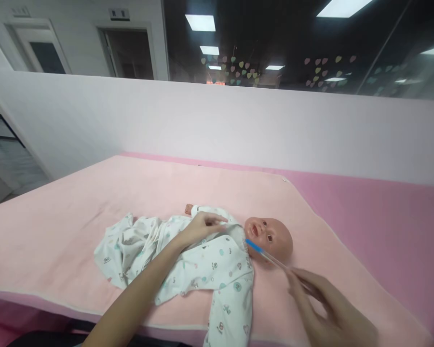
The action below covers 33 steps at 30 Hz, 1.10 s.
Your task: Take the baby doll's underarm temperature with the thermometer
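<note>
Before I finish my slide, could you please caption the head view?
Left hand over a doll in printed clothes, right hand holding a blue-tipped stick near its chin.

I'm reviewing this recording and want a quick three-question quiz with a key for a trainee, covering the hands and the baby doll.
1. What colour is the tip of the slim stick in the right hand?
A) red
B) blue
C) green

2. Fill in: the left hand is at the baby doll's ____.

3. True or false: the baby doll is lying face down.

Key:
1. B
2. chest
3. False; its face is in view, turned upward.
</note>
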### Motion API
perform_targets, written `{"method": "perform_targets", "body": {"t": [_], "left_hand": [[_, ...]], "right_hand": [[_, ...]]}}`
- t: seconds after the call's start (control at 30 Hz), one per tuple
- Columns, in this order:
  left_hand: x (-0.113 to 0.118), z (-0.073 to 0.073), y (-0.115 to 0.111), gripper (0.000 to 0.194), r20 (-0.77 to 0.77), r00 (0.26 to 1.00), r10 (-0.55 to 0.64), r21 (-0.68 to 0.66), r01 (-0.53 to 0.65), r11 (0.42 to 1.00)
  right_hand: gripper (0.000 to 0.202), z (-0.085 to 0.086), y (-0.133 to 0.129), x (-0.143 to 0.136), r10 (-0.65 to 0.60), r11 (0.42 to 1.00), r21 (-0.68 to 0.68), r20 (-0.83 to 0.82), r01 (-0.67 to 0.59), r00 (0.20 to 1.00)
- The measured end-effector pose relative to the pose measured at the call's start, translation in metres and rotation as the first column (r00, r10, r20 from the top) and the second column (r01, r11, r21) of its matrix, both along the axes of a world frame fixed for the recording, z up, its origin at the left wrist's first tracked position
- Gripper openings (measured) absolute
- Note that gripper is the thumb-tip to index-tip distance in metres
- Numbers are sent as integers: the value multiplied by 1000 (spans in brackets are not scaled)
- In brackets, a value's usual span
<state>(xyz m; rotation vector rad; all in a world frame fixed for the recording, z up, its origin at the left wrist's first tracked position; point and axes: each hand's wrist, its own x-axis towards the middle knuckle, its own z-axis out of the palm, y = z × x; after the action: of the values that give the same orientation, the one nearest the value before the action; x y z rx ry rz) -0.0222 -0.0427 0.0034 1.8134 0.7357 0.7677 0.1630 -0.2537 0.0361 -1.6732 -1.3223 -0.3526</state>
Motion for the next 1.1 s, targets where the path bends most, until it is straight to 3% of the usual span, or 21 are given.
{"method": "perform_targets", "body": {"t": [0.07,0.13,0.27,0.4,0.5,0.57,0.63,0.83,0.97,1.1], "left_hand": [[-3,3,2,48,146,987,60,-101,-46,994],[-4,8,2,53,264,961,85,-160,-43,986],[-1,18,-3,49,317,948,-37,-154,90,984],[1,23,8,44,149,978,-144,-57,154,986],[3,25,30,42,-98,995,-17,98,26,995],[5,23,45,45,-272,939,212,286,-131,949],[8,17,54,46,-356,877,323,368,-186,911],[12,-7,50,43,-520,731,442,462,-195,865],[11,-7,48,50,-582,630,514,523,-194,830],[10,-4,48,58,-627,589,509,507,-187,841]], "right_hand": [[18,5,30,-16,137,990,-29,68,-135,988],[23,5,65,-29,239,959,-187,136,-213,961],[17,1,131,-46,287,815,-572,256,-94,923],[26,-6,164,-54,265,792,-609,293,-34,918],[25,-11,164,-57,286,786,-618,335,-20,898],[27,-14,156,-57,309,788,-614,359,-27,881],[29,-15,146,-57,335,793,-607,378,-42,863],[29,-15,141,-59,354,787,-616,411,-30,840],[24,-10,156,-66,399,773,-632,413,-58,819],[24,-2,141,-54,475,772,-624,436,-124,764]]}}
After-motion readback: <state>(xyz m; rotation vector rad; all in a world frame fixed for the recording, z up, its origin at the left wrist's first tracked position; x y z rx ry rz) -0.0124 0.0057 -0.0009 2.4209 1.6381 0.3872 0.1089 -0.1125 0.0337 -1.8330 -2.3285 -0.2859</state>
